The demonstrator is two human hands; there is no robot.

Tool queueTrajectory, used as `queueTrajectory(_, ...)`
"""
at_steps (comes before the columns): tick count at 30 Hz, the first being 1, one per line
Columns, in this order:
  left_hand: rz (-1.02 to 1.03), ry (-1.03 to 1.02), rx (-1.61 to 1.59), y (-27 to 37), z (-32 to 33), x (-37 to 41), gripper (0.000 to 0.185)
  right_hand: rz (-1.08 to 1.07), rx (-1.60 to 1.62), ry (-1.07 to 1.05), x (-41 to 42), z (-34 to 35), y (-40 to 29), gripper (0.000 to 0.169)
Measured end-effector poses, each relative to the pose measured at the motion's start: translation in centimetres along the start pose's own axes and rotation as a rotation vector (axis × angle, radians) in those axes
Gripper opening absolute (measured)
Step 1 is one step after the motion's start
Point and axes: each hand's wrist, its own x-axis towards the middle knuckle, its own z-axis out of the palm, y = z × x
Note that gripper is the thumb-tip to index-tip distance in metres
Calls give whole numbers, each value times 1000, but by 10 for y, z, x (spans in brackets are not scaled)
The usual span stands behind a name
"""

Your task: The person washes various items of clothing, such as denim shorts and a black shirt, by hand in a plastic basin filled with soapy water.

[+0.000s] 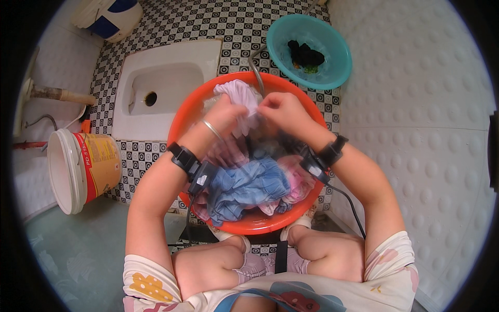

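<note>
Above the far half of an orange basin [269,227], my left hand [228,111] grips a wet pale lilac cloth garment [241,93]. My right hand [281,106] pinches the right edge of the same cloth between thumb and fingers. The lower part of the cloth hangs into the basin. Under my wrists lie a light-blue garment with a gathered waistband [249,183], a pink garment [298,175] and a checked pink cloth [230,150]. Water shows in the basin, and dark fabric in its middle is partly hidden.
A flexible metal shower hose [255,70] runs into the basin. Beyond it a teal basin [339,66] holds dark cloth [308,54]. At the left are a squat toilet [128,78], a tipped bucket [101,167] and a white-and-blue bucket [121,27]. A wall [409,117] stands at the right.
</note>
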Motion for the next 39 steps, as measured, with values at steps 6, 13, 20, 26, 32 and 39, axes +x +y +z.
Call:
queueTrajectory(6, 69, 64, 148, 12, 23, -10, 37, 41, 89, -7, -4, -10, 4, 17)
queueTrajectory(13, 125, -102, 83, 3, 29, 2, 39, 70, 146, 42, -7, -41, 26, 15)
queueTrajectory(20, 125, -31, 150, -17, 26, 22, 44, 334, 69, -12, -11, -47, 56, 18)
queueTrajectory(26, 14, 66, 342, -29, 20, 34, 48, 621, -20, -77, -4, -20, 127, 18)
queueTrajectory(32, -91, 78, 546, -38, 14, 20, 38, 708, 897, -238, -1, -31, 72, 20)
queueTrajectory(39, -219, -325, 699, -19, 57, 15, 27, 531, 418, 18, -9, -141, 67, 22)
